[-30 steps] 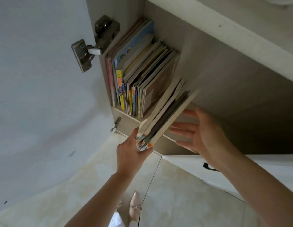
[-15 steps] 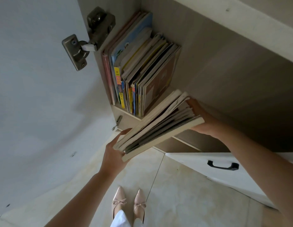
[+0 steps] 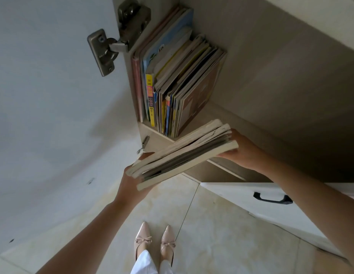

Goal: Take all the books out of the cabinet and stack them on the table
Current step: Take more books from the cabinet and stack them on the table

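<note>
the left hand gripped the near end of a bundle of thin books, and the right hand held the far end, fingers mostly hidden under it. a second before, the bundle leaned half inside the cabinet with the right hand open beside it; now it lay nearly flat, clear of the shelf. one batch was out, i judged, ready for the table, which was not in view. a row stood upright on the shelf by the hinge.
</note>
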`<state>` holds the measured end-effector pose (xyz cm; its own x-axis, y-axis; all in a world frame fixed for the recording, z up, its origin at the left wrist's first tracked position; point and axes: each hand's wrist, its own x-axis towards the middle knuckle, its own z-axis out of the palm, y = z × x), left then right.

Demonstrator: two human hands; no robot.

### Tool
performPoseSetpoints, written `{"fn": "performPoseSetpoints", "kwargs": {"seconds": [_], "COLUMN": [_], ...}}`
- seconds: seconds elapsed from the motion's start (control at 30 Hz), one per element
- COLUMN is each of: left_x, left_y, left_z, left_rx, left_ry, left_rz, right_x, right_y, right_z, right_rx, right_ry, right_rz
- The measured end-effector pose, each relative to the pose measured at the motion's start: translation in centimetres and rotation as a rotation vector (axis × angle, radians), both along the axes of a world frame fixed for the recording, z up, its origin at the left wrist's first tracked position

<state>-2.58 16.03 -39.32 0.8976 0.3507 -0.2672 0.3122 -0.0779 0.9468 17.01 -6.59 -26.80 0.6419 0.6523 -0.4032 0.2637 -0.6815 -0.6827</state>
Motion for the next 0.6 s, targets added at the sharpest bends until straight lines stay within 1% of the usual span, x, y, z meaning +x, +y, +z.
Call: {"fn": "performPoseSetpoints", "kwargs": {"seconds": [0.13, 0.17, 0.23, 0.3, 0.43, 0.5, 0.6], "left_x": [0.4, 0.2, -0.1, -0.8, -3.4, -5.0, -8.0], "left_y": [0.1, 0.3, 0.5, 0.9, 1.6, 1.5, 1.3], "left_z": [2.2, 2.4, 3.3, 4.7, 9.1, 11.7, 15.9], "left_rx": [0.038, 0.063, 0.071, 0.015, -0.019, -0.074, -0.169], "left_ry": [-0.029, 0.003, 0.042, 0.077, 0.043, 0.071, 0.139], "left_rz": [-0.055, -0.085, -0.120, -0.145, -0.288, -0.285, -0.258], "right_x": [-1.0, -1.7, -3.3, -5.1, -9.0, -11.2, -14.6], "right_y": [-1.1, -1.4, -2.1, -3.2, -4.0, -3.9, -3.8], "right_z": [-0.5, -0.1, 0.6, 1.0, 3.8, 5.9, 9.2], "right_rx": [-0.023, -0.015, -0.005, -0.032, 0.018, 0.064, 0.158], "right_ry": [-0.001, -0.017, 0.022, 0.146, 0.227, 0.258, 0.362], "right_rz": [-0.028, -0.051, -0.107, -0.137, -0.231, -0.262, -0.324]}}
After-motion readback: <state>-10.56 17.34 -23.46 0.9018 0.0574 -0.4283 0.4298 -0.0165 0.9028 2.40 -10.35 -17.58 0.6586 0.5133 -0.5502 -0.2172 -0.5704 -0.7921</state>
